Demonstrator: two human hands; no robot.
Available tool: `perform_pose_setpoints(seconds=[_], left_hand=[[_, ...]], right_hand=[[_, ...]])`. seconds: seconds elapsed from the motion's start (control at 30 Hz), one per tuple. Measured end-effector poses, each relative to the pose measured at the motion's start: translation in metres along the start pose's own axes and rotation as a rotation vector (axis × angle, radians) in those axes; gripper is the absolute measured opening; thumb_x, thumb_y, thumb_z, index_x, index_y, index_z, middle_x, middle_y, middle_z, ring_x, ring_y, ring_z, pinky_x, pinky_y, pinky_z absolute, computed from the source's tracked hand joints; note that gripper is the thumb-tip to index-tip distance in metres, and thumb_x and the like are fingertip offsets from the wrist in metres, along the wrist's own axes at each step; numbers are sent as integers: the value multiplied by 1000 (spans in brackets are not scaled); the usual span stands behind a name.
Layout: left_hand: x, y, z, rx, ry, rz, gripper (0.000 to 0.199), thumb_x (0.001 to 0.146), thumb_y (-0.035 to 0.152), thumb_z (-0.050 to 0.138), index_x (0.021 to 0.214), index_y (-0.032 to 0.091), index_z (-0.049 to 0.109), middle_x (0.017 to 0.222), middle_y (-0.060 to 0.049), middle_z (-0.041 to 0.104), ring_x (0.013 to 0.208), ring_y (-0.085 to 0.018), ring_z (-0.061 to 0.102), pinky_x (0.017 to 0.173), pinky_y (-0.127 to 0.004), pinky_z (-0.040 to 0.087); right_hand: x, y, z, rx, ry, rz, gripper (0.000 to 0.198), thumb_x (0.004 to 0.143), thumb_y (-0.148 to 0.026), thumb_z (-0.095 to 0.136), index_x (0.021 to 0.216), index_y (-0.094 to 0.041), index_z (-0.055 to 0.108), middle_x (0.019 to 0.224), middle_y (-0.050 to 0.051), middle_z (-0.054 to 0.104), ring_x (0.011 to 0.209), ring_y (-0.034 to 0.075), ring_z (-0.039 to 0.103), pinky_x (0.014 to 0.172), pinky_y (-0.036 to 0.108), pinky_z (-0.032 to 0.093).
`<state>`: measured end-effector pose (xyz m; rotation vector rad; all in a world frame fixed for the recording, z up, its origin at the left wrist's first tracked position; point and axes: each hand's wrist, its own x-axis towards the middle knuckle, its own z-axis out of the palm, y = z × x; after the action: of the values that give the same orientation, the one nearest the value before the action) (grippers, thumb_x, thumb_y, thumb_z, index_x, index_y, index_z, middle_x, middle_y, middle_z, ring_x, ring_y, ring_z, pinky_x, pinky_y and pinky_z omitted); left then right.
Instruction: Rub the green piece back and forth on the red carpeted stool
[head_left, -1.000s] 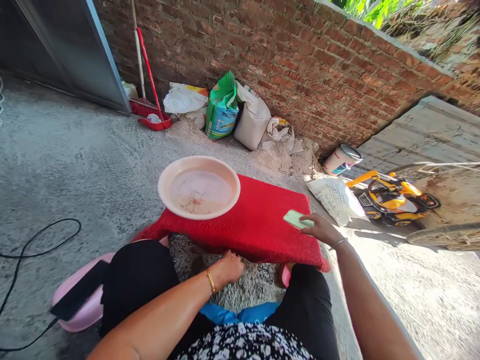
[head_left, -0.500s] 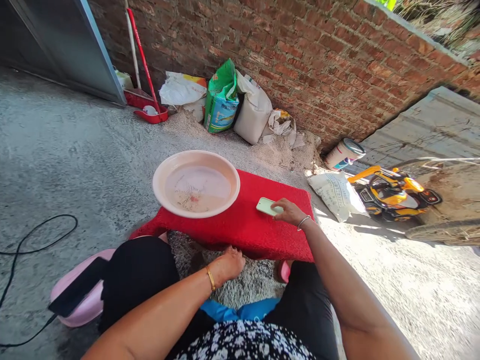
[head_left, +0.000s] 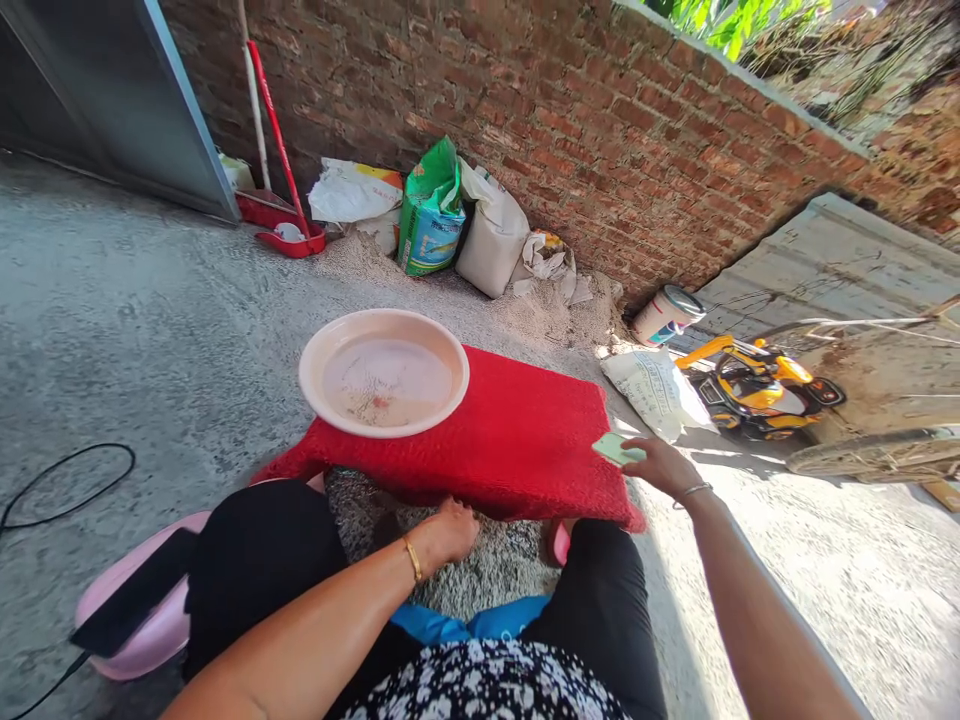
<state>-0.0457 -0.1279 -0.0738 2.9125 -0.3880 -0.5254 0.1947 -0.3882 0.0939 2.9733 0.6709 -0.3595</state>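
Green slab (head_left: 616, 450), grasped at its right end in the right hand (head_left: 664, 470), projecting leftward out of the grip, over the right end of the red cloth (head_left: 532, 420); impossible to tell whether pressed on it. Left hand (head_left: 452, 531), curled, at the cloth's near edge; cannot tell if clutching it. Far left on the cloth, basin (head_left: 385, 430) with cloudy water (head_left: 394, 370).

Left of the green bag (head_left: 432, 235) sits a red dustpan (head_left: 304, 245); right of it, a white sack (head_left: 491, 242) and a bucket (head_left: 664, 317).
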Motion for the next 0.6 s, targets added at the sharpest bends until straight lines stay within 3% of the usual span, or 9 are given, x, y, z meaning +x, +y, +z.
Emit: perform_pose_setpoints(seconds=[0.07,0.2,0.33,0.4,0.47,0.6], left_hand=[[-3,-3,0,-5,20,4,22,79,11,51,91,10,70,98,-21,67,94,-30,64,80,-43,45],[-5,-8,3,-1,36,-2,24,82,12,48,94,10,69,99,-20,67,95,-28,64,82,-43,45],[-2,-10,7,6,43,-2,27,85,12,44,99,10,67,101,-20,66,96,-28,63,84,-44,45],[0,-9,7,6,38,4,28,85,13,44,100,10,67,101,-20,65,97,-28,63,84,-45,45],[2,-7,6,5,26,10,28,85,12,44,101,10,67,101,-20,66,96,-29,63,83,-45,45],[8,-2,0,11,-20,17,24,80,11,51,96,11,69,100,-21,67,94,-29,64,79,-43,46]], right_hand=[[2,-51,-3,78,37,-225,38,71,-30,69,109,-24,68,102,7,60,92,21,58,78,30,45],[8,-149,1,211,-13,-570,37,71,-24,72,108,-23,66,104,6,57,90,19,56,79,29,44],[16,-200,10,253,-49,-721,38,70,-20,74,107,-22,66,105,5,55,91,18,55,81,28,43],[20,-198,17,240,-70,-711,38,70,-19,74,107,-21,66,105,5,55,91,18,55,81,29,42],[22,-178,23,228,-87,-648,38,69,-17,74,106,-20,66,105,6,54,91,18,55,82,30,42],[14,-98,34,253,-99,-466,40,67,-16,71,107,-18,65,104,7,55,92,20,56,84,32,44]])
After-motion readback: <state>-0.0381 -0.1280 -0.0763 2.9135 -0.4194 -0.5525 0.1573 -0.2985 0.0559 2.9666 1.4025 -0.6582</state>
